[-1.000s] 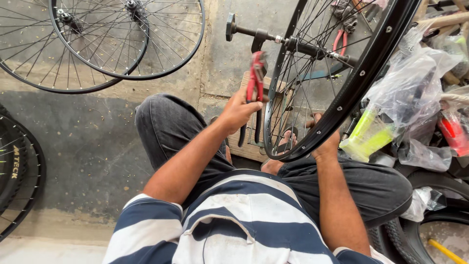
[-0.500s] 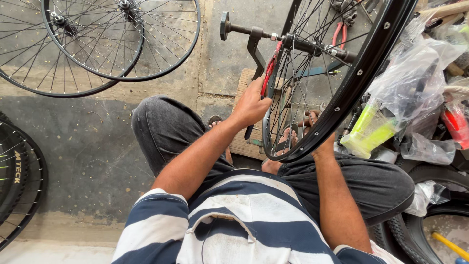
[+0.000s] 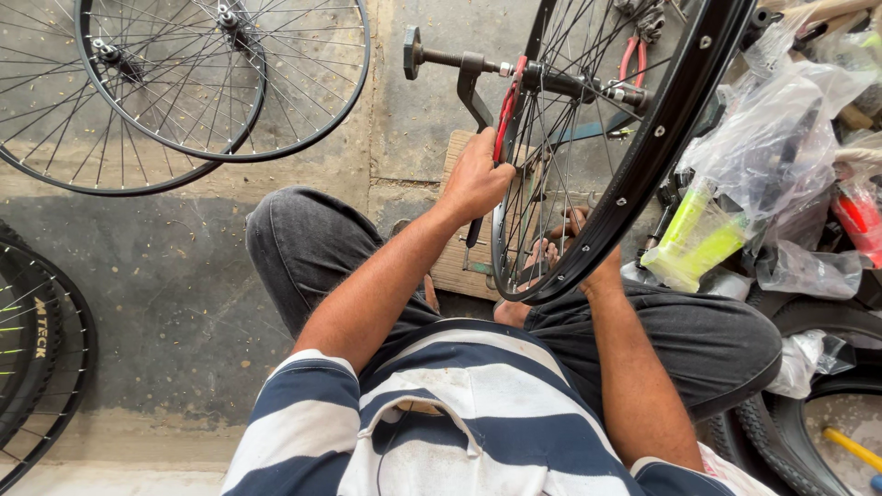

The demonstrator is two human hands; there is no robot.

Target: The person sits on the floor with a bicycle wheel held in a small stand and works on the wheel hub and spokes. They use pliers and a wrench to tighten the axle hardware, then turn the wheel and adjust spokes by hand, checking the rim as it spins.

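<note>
A person sits cross-legged on a concrete floor point(image 3: 184, 276), looking down at a black wheel point(image 3: 634, 174) mounted upright in a truing stand point(image 3: 473, 78). The stand rests on a wooden board point(image 3: 459, 266) between the knees, and its threaded axle runs through the wheel's hub.

The left hand point(image 3: 473, 179) is at the near side of the wheel, by the rim, with fingers curled closed around a red-handled tool point(image 3: 505, 110) (its working end is hidden among the spokes, so what kind it is cannot be told). The tool's handle stands up from the fist toward the axle.

The right hand point(image 3: 588, 248) is behind the wheel at its lower part, seen only through the spokes and partly covered by the rim. Its fingers seem bent against the rim's far side, but whether they grip it or just rest there cannot be told.

Two bare spoked wheels point(image 3: 220, 83) lie overlapping on the floor at upper left, well apart from the hands. A tyred wheel point(image 3: 41, 349) sits at the left edge. To the right of the wheel lie clear plastic bags point(image 3: 781, 147), one with a yellow-green item point(image 3: 694, 239), and below them a tyre point(image 3: 790, 441).
</note>
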